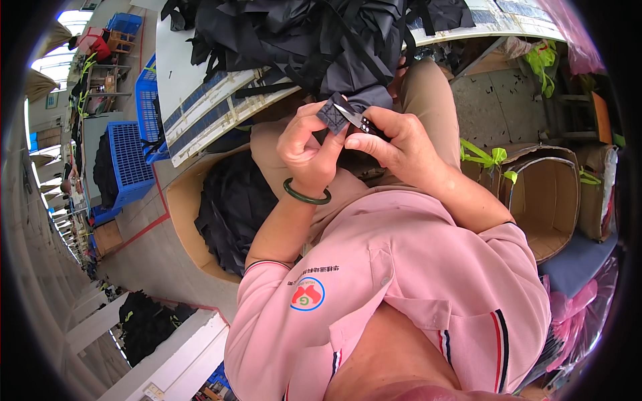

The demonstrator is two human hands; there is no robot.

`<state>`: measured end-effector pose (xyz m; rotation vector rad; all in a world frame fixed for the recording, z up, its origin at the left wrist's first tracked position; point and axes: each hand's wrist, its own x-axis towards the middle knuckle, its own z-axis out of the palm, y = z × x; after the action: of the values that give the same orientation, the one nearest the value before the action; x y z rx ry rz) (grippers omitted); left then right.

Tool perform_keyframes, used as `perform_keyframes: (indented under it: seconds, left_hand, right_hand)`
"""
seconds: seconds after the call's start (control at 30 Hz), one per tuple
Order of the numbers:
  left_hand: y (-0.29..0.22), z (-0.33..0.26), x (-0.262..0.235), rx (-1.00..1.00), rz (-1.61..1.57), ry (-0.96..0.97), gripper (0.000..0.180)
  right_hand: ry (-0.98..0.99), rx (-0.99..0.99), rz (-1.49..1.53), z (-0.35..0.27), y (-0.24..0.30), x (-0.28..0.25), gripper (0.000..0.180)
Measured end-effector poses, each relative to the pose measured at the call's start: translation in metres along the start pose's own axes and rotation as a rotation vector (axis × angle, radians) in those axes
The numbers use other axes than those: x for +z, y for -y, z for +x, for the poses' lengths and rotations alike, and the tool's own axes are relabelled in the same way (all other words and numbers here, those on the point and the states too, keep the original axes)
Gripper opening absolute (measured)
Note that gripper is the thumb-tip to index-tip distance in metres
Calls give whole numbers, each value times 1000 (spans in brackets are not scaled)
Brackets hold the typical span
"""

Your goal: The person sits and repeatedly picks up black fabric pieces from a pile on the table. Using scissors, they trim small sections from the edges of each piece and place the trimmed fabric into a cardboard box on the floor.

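Holding dark square stitched fabric tab pinched in left hand, just in front of heaped black fabric; gripping small silver-bladed cutting tool in right hand, blades over tab. Apparently mid-trim; cannot tell finished from unfinished within heap.

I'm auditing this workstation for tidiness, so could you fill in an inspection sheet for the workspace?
Surface: pale table with blue stripes, largely covered by fabric.
Job's things: stitched fabric corner; small cutting tool, blade at the corner, contact unclear.
Clutter: black fabric pile with loose straps on the table.
Hands: left hand pinches the stitched fabric corner; right hand holds the small cutting tool by its dark handle.
Cables: nothing seen.
Surroundings: left, cardboard box holding more black fabric, blue crate beyond; right, open carton and green strips.
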<state>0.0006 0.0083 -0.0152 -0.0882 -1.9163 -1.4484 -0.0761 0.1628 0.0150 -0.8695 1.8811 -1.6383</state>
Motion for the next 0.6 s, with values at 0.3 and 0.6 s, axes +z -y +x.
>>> perform_keyframes:
  seconds: [0.3, 0.6]
  left_hand:
    - [3, 2, -3, 24, -35, 79, 15]
    - [-6, 9, -8, -231, -248, 169, 17]
  right_hand:
    - [15, -43, -36, 0, 3, -4, 39]
    - [118, 159, 161, -3, 8, -19, 38]
